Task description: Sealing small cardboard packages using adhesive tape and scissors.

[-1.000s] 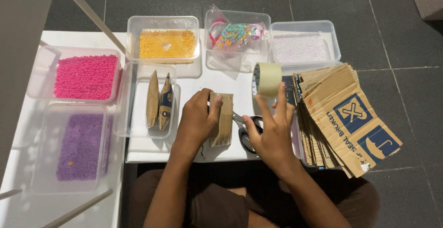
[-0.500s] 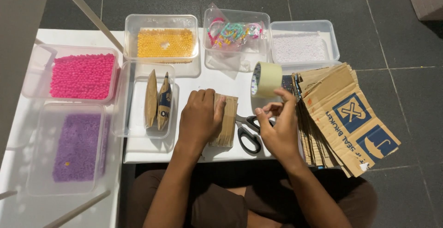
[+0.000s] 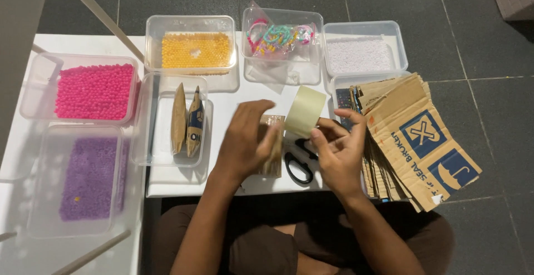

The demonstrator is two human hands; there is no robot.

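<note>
Lifted further off the table since the earlier frames, the roll of tape now sits higher and tilted, pinched at its lower edge between the thumb and fingers of the right hand. Just left of it, the left hand has shifted up over the small folded cardboard piece, which lies on the white table in front of the person; its fingers are curled loosely over the piece's top edge, thumb stretched toward the roll.

Judging by this, the step in hand is drawing tape from the roll to fasten the cardboard piece. The next move seems to call for finding the loose tape end, pulling a short length while the left hand keeps the piece steady, then cutting.

Black scissors lie on the table between the 2 hands, below the roll. To the right rests a stack of flattened cardboard sheets. To the left, a clear tray holds 2 finished cardboard pieces. Around stand tubs of pink beads, purple beads, orange beads, white beads and coloured bands.
</note>
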